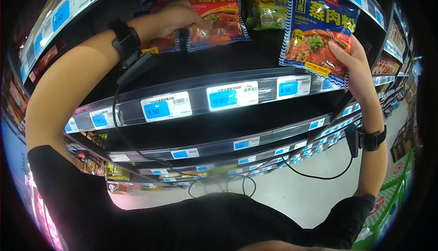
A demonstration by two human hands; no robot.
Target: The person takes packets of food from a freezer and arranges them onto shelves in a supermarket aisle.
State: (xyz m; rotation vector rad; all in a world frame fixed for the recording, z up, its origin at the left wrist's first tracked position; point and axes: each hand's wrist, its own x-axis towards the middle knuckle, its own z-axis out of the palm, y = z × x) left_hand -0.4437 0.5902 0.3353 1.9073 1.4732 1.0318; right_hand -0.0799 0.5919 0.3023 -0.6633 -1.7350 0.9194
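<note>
My right hand [357, 62] grips a blue seasoning packet [311, 32] by its right edge, with the thumb across the front. The packet is slightly tilted and bears a picture of a meat dish, a yellow strip and writing. At the upper left, my left hand [178, 13] is blurred in front of the shelf. Its fingers overlap a red seasoning packet [219, 15] with wavy blue-white edges; whether they grip it I cannot tell. Partly behind the left hand and wrist is a darker packet [160, 42]. A yellow-green packet [268, 4] stands between the two hands.
A shelf edge with price tags [200, 102] runs below the packets, with lower shelf edges [249, 143] beneath. Each wrist wears a black strapped device [126, 42] with a trailing cable [118, 121]. Pale floor [308, 179] and green crates [386, 196] lie at the lower right.
</note>
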